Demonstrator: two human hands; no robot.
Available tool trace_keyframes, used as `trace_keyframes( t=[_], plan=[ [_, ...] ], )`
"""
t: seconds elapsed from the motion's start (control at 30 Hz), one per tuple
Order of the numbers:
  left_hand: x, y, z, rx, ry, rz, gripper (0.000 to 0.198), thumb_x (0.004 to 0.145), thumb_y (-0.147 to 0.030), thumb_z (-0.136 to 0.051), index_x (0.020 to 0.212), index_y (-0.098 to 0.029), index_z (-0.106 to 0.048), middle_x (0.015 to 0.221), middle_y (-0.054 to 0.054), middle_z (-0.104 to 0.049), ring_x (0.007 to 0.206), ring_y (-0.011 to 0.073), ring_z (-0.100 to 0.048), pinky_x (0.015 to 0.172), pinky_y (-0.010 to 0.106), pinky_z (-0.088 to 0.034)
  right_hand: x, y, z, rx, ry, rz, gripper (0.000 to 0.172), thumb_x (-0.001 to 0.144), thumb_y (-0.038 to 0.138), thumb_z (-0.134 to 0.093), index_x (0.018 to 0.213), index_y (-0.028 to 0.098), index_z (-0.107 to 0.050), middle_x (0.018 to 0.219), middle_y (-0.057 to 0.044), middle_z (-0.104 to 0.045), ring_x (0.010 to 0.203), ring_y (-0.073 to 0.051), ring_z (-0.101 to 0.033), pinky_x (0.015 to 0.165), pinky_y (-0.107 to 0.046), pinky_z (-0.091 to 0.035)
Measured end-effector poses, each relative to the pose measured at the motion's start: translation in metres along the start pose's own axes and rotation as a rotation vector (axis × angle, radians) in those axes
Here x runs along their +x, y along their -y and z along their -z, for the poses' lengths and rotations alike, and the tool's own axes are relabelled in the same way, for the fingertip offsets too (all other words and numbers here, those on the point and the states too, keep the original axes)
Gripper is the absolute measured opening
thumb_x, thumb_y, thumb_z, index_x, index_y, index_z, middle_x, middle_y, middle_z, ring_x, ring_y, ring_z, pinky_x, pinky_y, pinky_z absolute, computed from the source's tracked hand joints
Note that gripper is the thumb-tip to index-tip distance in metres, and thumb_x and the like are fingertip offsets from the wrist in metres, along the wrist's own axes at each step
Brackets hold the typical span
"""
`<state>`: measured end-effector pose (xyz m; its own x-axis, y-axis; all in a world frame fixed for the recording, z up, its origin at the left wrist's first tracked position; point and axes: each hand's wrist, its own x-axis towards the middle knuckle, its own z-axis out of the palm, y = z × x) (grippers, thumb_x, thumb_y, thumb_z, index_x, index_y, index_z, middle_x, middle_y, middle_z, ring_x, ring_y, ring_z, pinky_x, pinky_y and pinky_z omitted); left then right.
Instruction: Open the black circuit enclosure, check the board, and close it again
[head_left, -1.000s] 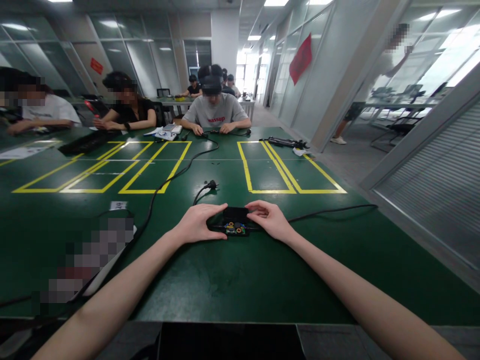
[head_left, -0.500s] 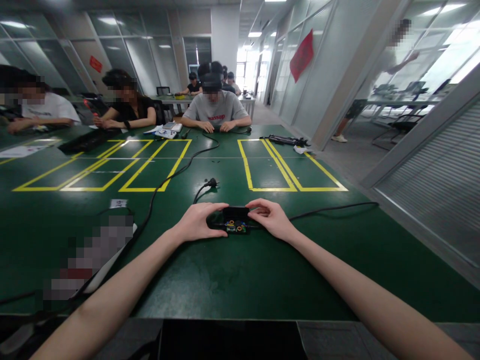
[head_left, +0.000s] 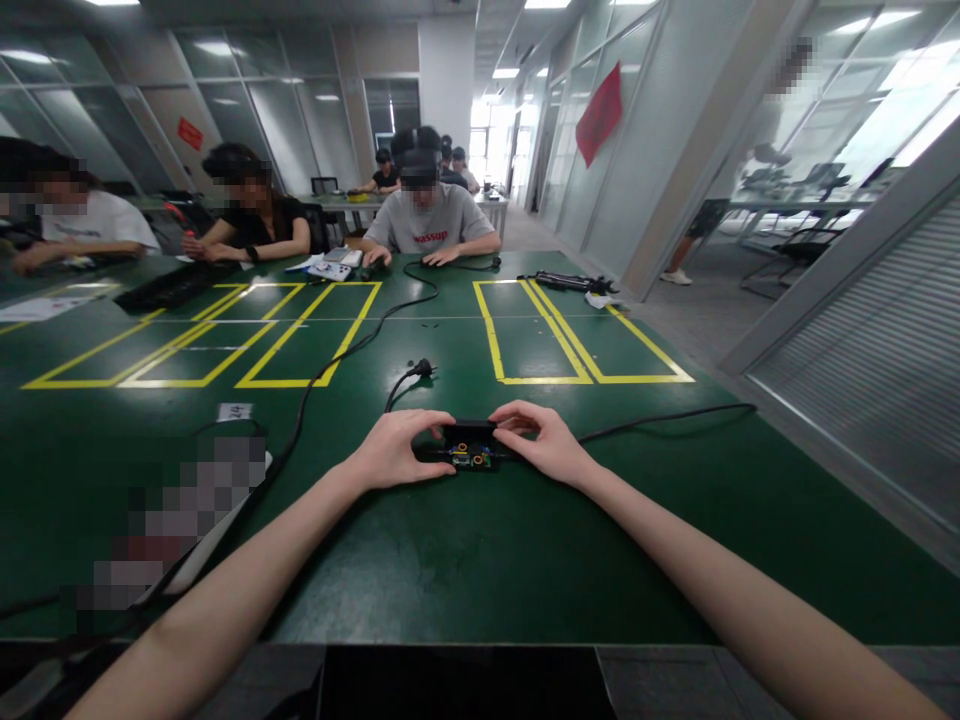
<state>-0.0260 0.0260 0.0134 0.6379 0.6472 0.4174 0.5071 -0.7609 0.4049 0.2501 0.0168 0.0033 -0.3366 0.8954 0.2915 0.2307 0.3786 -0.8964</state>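
I count the clock from the black power-adapter case [head_left: 470, 446], with twelve pointing away from me over the green table [head_left: 585, 560]. The case is straight ahead of me, between my two hands, its circuit board [head_left: 471, 460] and coils bare to view. What has just changed is the lid [head_left: 471, 431]: a second ago it showed a broad dark face, and now it is tipped so that only a narrow band shows beyond the board. I take that to mean I am altering its angle to the base; the case is not yet closed.

My left hand [head_left: 394, 448] has its grip clamped on the case, thumb at the base around eight o'clock, fingertips at the lid's corner around ten. My right hand [head_left: 546, 440] pinches the lid at two. A black cable [head_left: 675, 413] runs out past it towards three, and a mains plug [head_left: 425, 369] lies at eleven.

As for writing, a white tag [head_left: 235, 412] at nine carries what looks like "24". At twelve, a co-worker's grey T-shirt [head_left: 420, 225] says "wassup" in red. The large red banner [head_left: 600, 115] at one is too unclear to read. The long object [head_left: 180, 530] between eight and nine is pixelated, so any label is lost, and I can make out no brand on my case
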Motion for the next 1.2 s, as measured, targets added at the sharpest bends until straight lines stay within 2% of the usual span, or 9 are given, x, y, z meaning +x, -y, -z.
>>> trace_keyframes(
  t=[0.3, 0.47, 0.7, 0.83, 1.0, 1.2],
  plan=[
    [0.002, -0.006, 0.002, 0.007, 0.001, 0.029, 0.047, 0.074, -0.038, -0.084, 0.113, -0.020, -0.064, 0.090, 0.001, -0.074, 0.080, 0.0200, -0.074, 0.074, 0.029, -0.055, -0.001, 0.005, 0.003, -0.071, 0.045, 0.052, 0.017, 0.084, 0.028, -0.070, 0.097, 0.019, -0.075, 0.094, -0.006, -0.079, 0.085, -0.020, -0.076, 0.081, -0.035, -0.063],
    [0.002, -0.007, 0.001, -0.005, -0.019, 0.016, 0.038, 0.078, -0.038, -0.080, 0.108, -0.020, -0.066, 0.086, 0.001, -0.073, 0.078, 0.0191, -0.073, 0.072, 0.027, -0.054, -0.002, 0.006, 0.003, -0.096, 0.066, 0.088, 0.016, 0.083, 0.027, -0.071, 0.096, 0.019, -0.075, 0.099, -0.007, -0.078, 0.088, -0.021, -0.075, 0.081, -0.035, -0.063],
    [0.003, -0.013, 0.000, -0.047, -0.032, 0.011, 0.021, 0.084, -0.035, -0.073, 0.097, -0.019, -0.070, 0.082, 0.001, -0.073, 0.072, 0.0164, -0.070, 0.067, 0.025, -0.051, -0.004, 0.010, 0.003, -0.155, 0.150, 0.167, 0.012, 0.084, 0.021, -0.066, 0.094, 0.020, -0.072, 0.093, -0.006, -0.073, 0.085, -0.020, -0.070, 0.077, -0.033, -0.061],
    [0.003, -0.015, -0.001, -0.050, -0.026, 0.022, 0.019, 0.087, -0.036, -0.069, 0.096, -0.019, -0.071, 0.080, 0.002, -0.073, 0.071, 0.0164, -0.069, 0.066, 0.025, -0.052, -0.005, 0.010, 0.004, -0.183, 0.178, 0.199, 0.012, 0.085, 0.023, -0.067, 0.096, 0.021, -0.070, 0.094, -0.005, -0.070, 0.086, -0.020, -0.068, 0.077, -0.034, -0.059],
    [0.003, -0.015, -0.002, -0.066, -0.028, 0.037, 0.020, 0.091, -0.037, -0.066, 0.095, -0.019, -0.072, 0.082, 0.003, -0.074, 0.072, 0.0170, -0.068, 0.068, 0.026, -0.052, -0.005, 0.006, 0.002, -0.298, 0.179, 0.259, 0.029, 0.073, 0.022, -0.083, 0.098, 0.021, -0.066, 0.094, -0.002, -0.066, 0.084, -0.019, -0.064, 0.073, -0.031, -0.053],
    [0.002, -0.015, -0.002, -0.065, 0.000, 0.025, 0.021, 0.093, -0.037, -0.063, 0.100, -0.019, -0.070, 0.089, 0.005, -0.074, 0.079, 0.0179, -0.069, 0.072, 0.028, -0.053, -0.007, 0.001, -0.001, -0.384, 0.149, 0.320, 0.024, 0.079, 0.018, -0.079, 0.097, 0.021, -0.064, 0.093, -0.002, -0.064, 0.081, -0.018, -0.062, 0.070, -0.028, -0.048]
  ],
)
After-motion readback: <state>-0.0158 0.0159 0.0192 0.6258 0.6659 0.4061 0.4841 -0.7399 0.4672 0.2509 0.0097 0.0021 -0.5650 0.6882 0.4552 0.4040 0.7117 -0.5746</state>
